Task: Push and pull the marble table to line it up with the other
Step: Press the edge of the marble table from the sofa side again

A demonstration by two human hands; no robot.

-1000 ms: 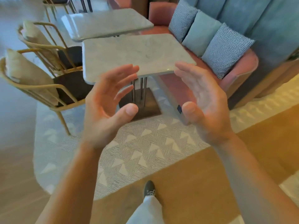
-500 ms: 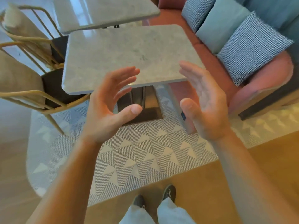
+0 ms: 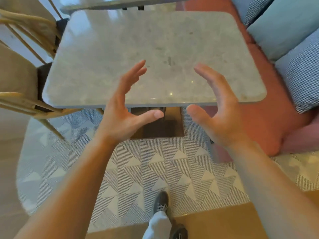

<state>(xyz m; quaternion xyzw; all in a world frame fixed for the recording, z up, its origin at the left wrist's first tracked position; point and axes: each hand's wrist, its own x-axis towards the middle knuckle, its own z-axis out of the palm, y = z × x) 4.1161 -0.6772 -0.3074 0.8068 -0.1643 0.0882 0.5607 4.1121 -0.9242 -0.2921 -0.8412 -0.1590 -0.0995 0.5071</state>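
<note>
A grey marble table (image 3: 155, 40) with rounded corners fills the middle of the view, on a dark square pedestal base (image 3: 158, 130). Just beyond it, the edge of a second marble table (image 3: 107, 5) shows at the top, a narrow gap between them. My left hand (image 3: 126, 109) and my right hand (image 3: 217, 107) hover over the near edge of the closer table, palms facing each other, fingers spread, holding nothing. Neither hand touches the tabletop as far as I can tell.
Wooden chairs with dark seats (image 3: 25, 100) stand tight against the table's left side. A pink sofa (image 3: 276, 118) with blue and checked cushions (image 3: 296, 54) runs along the right. A patterned rug (image 3: 138, 169) lies underfoot, and my shoe (image 3: 161, 200) stands on it.
I have stepped closer, so the table now looms larger and lower in view. Both hands have reached forward over its near edge, still open.
</note>
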